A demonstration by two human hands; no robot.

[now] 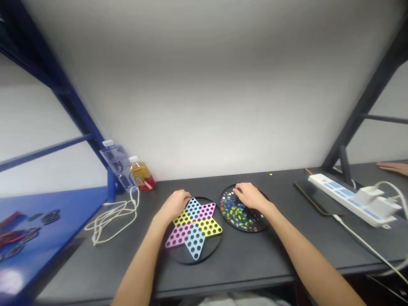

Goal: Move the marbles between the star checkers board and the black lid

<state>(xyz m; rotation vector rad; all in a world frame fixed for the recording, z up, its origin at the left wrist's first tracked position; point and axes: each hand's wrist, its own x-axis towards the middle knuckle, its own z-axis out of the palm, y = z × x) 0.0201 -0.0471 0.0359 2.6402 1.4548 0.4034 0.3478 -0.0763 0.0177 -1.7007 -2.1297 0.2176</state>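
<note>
A round Chinese checkers board [210,227] with a six-pointed star in blue, pink and yellow lies on the dark table. My left hand [175,205] rests at its upper-left rim, with fingers curled over the edge and partly hidden. To the right is a round black tray [255,230] of glass marbles [235,212] in red, blue, yellow, green and clear white. Over the tray's far side is my right hand [250,196], its fingers drawn together and pointing down at the marbles. Whatever sits between those fingertips is too small to make out.
A tangled white cable [119,212] lies left, near a clear bottle [117,163] and a yellow drink bottle [142,174]. At right are a white power strip [338,193] and a dark phone-like slab [314,197]. Another person's hand [393,167] shows far right. A blue table [73,219] adjoins.
</note>
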